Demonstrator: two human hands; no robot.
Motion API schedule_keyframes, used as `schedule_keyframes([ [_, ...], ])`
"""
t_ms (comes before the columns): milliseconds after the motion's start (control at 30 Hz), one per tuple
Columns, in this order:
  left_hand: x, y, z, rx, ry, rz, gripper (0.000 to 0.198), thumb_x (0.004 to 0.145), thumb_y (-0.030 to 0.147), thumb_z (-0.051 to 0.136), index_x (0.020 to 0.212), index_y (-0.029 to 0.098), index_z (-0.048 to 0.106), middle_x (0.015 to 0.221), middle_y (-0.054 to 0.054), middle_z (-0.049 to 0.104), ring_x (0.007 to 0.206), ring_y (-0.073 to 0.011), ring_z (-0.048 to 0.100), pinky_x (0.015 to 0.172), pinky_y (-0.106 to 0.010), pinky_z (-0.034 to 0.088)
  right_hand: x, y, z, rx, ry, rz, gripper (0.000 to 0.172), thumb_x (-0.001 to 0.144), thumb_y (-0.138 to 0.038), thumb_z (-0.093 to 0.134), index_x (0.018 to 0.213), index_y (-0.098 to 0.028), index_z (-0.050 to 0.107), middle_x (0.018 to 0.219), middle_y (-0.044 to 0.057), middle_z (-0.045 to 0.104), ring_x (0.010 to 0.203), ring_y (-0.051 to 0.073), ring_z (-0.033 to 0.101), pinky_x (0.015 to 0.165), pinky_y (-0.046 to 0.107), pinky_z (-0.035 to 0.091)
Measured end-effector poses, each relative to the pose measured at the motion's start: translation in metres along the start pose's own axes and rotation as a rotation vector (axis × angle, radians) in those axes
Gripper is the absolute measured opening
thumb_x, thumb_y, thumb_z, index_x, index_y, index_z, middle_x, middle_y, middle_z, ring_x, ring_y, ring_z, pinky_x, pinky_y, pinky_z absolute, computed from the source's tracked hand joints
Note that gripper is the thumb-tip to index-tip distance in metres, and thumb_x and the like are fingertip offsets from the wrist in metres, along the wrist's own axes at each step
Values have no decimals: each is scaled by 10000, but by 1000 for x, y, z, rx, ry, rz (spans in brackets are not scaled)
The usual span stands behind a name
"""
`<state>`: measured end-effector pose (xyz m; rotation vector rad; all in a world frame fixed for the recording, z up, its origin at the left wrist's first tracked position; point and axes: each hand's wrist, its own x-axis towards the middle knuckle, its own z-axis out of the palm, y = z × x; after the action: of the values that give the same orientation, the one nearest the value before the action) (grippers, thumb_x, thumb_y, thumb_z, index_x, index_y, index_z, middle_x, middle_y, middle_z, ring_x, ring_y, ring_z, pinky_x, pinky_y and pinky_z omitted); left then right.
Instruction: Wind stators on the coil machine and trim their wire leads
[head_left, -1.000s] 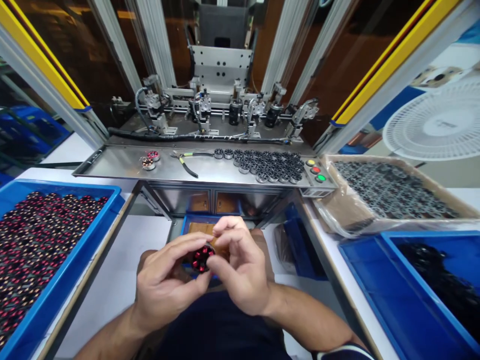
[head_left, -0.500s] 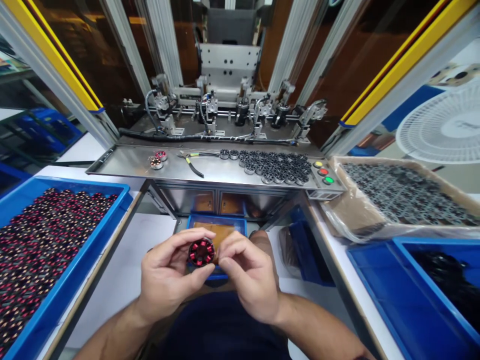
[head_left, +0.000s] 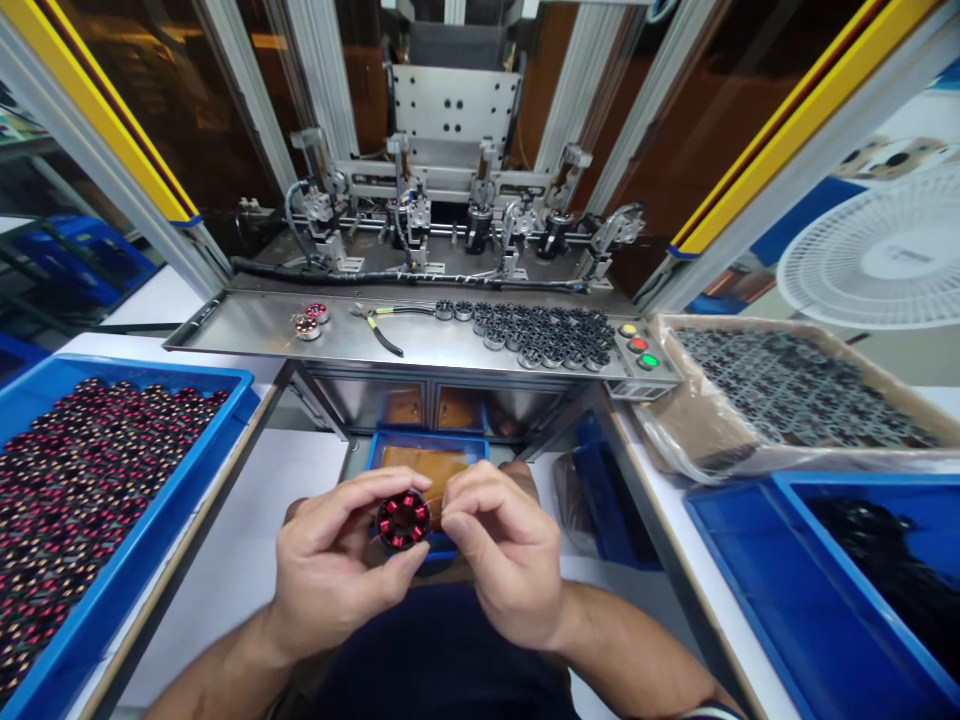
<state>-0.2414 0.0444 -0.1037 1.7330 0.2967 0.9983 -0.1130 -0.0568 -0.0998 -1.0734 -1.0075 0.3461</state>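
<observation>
A round motor stator (head_left: 403,520) with red wire windings and a dark core is held by its rim between the thumb and fingers of my left hand (head_left: 341,555). Its wound face is turned up toward me. Beside it, my right hand (head_left: 502,550) is closed in a pinch at the stator's right edge. A thin wire (head_left: 437,499) seems to run from the stator to those fingertips; its end is hidden by them. Both hands are above a blue bin (head_left: 375,446) with brown cardboard in it.
On the machine's metal ledge (head_left: 225,325) lie two wound stators (head_left: 309,322), cutting pliers (head_left: 381,330) and many bare stator cores (head_left: 544,335). Buttons (head_left: 637,345) sit at its right end. A blue tray (head_left: 244,385) of wound stators is left; a plastic-lined box (head_left: 705,440) and blue bin (head_left: 750,560) are right.
My right hand has drawn slightly away from the stator, and the thin wire between them shows more clearly. The left hand keeps its hold. The whole view has shifted a little.
</observation>
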Motion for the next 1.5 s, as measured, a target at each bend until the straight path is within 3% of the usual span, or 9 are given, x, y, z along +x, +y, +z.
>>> schedule_keyframes([
  [133, 0, -1, -1, -16, 2, -24, 517, 666, 13, 760, 1136, 210, 675, 1034, -76, 760, 887, -192, 739, 831, -247, 608, 0, 1, -3, -17, -31, -51, 62, 865, -132, 626, 860, -185, 657, 749, 34, 611, 714, 153, 585, 640, 294, 481],
  [400, 10, 8, -1, -86, -80, -58, 501, 681, 13, 731, 1119, 251, 676, 992, -22, 772, 858, -154, 747, 824, -187, 590, 17, 2, -12, -150, -152, -251, 240, 823, -70, 637, 1030, -186, 672, 847, 56, 629, 779, 164, 589, 684, 313, 500],
  [533, 5, 3, -1, -26, -58, -46, 493, 696, 35, 726, 1141, 238, 664, 1017, -41, 763, 863, -164, 741, 825, -212, 598, 13, -3, -8, -174, -83, -240, 180, 816, -44, 634, 912, -186, 688, 729, 29, 621, 678, 148, 571, 651, 321, 492],
  [800, -6, -3, 3, 135, 63, 61, 560, 659, 47, 760, 1180, 218, 646, 1053, -72, 754, 893, -204, 730, 846, -285, 607, 1, -5, 0, -100, -47, -305, 209, 836, -86, 624, 999, -196, 696, 725, 49, 633, 659, 168, 572, 598, 343, 490],
  [933, 5, 8, 6, -67, -6, -57, 462, 694, 61, 746, 1115, 236, 674, 1005, -50, 769, 837, -176, 745, 784, -226, 607, 11, -2, -10, -81, -129, -332, 216, 837, -156, 690, 1048, -200, 681, 771, 56, 640, 712, 184, 594, 657, 371, 505],
  [1100, 14, 18, 8, -305, -105, -217, 345, 699, 129, 764, 1029, 217, 714, 891, -52, 775, 753, -180, 742, 732, -240, 610, 34, -3, -30, -130, -321, -310, 464, 759, -332, 805, 1190, -257, 649, 896, 62, 644, 810, 202, 601, 741, 408, 521],
  [1267, 11, 16, 9, -392, -173, -332, 325, 692, 209, 795, 1010, 219, 729, 874, -52, 768, 756, -167, 730, 709, -198, 585, 51, -8, -33, -134, -502, -396, 288, 801, -351, 766, 1063, -247, 710, 939, 68, 652, 869, 194, 618, 772, 405, 528],
  [1400, 10, 11, 9, -453, -223, -403, 288, 725, 287, 785, 997, 214, 725, 880, -66, 755, 774, -182, 724, 694, -216, 590, 47, -9, -31, -204, -454, -497, 113, 820, -276, 749, 925, -242, 725, 929, 63, 677, 850, 186, 618, 733, 392, 533],
  [1500, 11, 8, 11, -526, -208, -457, 331, 726, 313, 793, 1031, 212, 713, 880, -78, 754, 760, -197, 729, 678, -243, 603, 34, -9, -30, -312, -307, -551, 158, 831, -229, 727, 983, -275, 715, 932, 54, 693, 812, 180, 615, 680, 380, 540],
])
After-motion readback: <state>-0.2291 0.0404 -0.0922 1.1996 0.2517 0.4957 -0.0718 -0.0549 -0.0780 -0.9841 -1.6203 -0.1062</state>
